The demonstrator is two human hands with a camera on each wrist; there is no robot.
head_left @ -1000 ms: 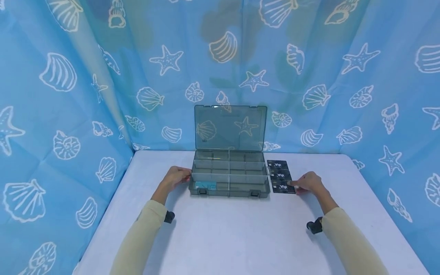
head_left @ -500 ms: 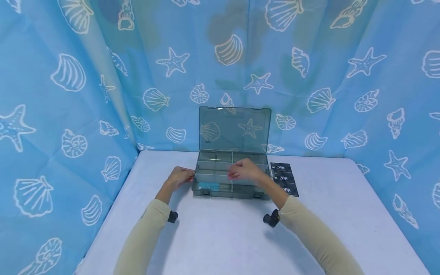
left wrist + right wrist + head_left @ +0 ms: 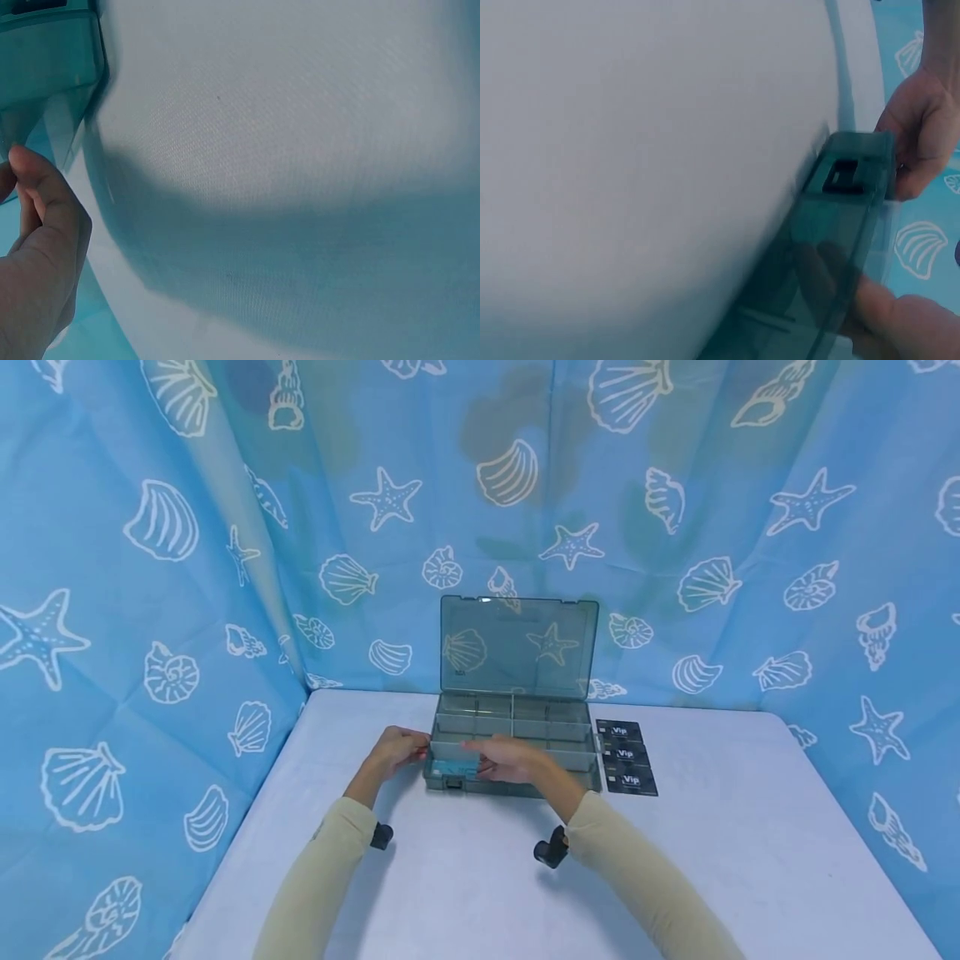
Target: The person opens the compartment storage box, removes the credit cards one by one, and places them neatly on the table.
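An organizer box [image 3: 585, 787] of smoky clear plastic lies on the table, lid [image 3: 521, 647] raised, with clear dividers inside. My left hand [image 3: 395, 750] pinches its left side; in the left wrist view, finger and thumb meet at the box's edge. A teal card [image 3: 453, 767] lies in the front left compartment. My right hand [image 3: 512, 760] reaches into that compartment, thumb stretched leftward over the divider. Through the front wall in the right wrist view, its fingertips [image 3: 829, 255] appear nearly straight beside the card. Whether they touch it, I cannot tell.
Several black "Vip" cards [image 3: 630, 779] lie in an overlapping column just right of the box. White cloth covers the table [image 3: 480, 877]. A blue shell-print curtain [image 3: 570, 485] hangs close behind and on both sides.
My right hand has left the black cards, crossed leftward over the box and lowered into the front left compartment. My left hand stays at the box's side. The head view has shifted slightly.
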